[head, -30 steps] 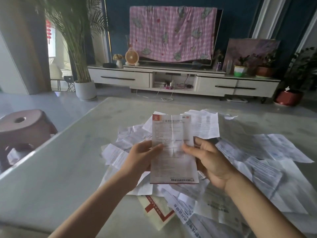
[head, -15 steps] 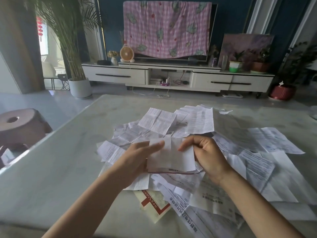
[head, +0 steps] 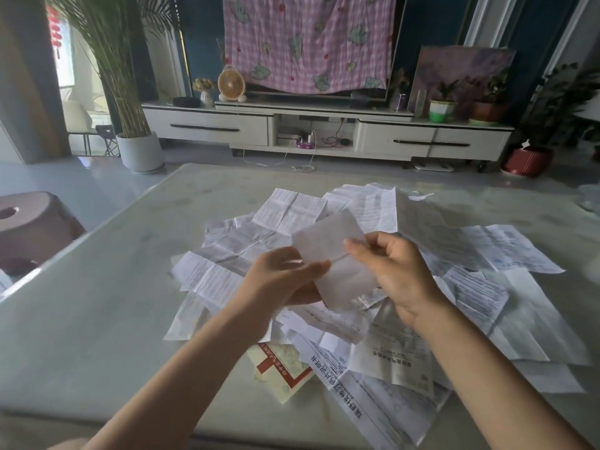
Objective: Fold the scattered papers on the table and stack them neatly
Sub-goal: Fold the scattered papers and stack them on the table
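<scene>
Now both hands, left and right, pinch a folded paper between them above the pile.

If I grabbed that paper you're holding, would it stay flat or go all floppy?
Probably floppy: the paper bends where the left hand and right hand pinch it. It seems very light, since fingertips alone hold it above the pile. It would likely fold easily along its crease and might tear if yanked.
</scene>
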### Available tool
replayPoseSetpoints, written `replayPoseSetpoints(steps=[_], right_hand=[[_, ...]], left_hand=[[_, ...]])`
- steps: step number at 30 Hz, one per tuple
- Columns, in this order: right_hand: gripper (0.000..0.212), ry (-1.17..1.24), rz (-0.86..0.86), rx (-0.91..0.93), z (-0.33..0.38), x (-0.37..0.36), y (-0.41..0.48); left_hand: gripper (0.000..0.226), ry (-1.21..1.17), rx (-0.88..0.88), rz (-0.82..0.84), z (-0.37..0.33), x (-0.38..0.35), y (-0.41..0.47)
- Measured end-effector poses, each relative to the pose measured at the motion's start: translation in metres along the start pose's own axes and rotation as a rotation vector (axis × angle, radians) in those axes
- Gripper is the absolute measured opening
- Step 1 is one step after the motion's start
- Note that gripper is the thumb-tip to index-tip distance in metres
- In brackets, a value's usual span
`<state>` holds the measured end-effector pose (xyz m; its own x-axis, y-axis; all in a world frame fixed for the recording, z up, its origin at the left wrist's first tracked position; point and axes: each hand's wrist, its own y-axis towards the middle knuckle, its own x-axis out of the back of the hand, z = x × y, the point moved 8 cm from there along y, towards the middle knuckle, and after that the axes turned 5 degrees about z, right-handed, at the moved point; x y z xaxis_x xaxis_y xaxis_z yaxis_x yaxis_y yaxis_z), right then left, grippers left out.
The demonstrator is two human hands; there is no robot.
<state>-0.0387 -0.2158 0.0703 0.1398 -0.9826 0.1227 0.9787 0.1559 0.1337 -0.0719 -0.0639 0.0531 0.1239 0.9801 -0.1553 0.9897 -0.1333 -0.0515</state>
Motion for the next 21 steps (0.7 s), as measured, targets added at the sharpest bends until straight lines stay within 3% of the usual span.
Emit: replayPoseSetpoints(steps=[4, 11, 21], right_hand=[[0.006, 0.145, -0.087, -0.044, -0.010, 0.004, -0.001], [0.012, 0.187, 0.148, -0.187, -0.014, 0.005, -0.004], [0.007, 0.227, 0.140, -0.170, -0.012, 0.007, -0.004]], left_hand=[[0.009, -0.005, 0.018, -0.084, 0.007, -0.009, -0.001], [0.011, 0.053, -0.041, -0.153, -0.004, -0.002, 0.004], [0.015, 0.101, -0.069, -0.206, -0.012, 0.000, 0.002]])
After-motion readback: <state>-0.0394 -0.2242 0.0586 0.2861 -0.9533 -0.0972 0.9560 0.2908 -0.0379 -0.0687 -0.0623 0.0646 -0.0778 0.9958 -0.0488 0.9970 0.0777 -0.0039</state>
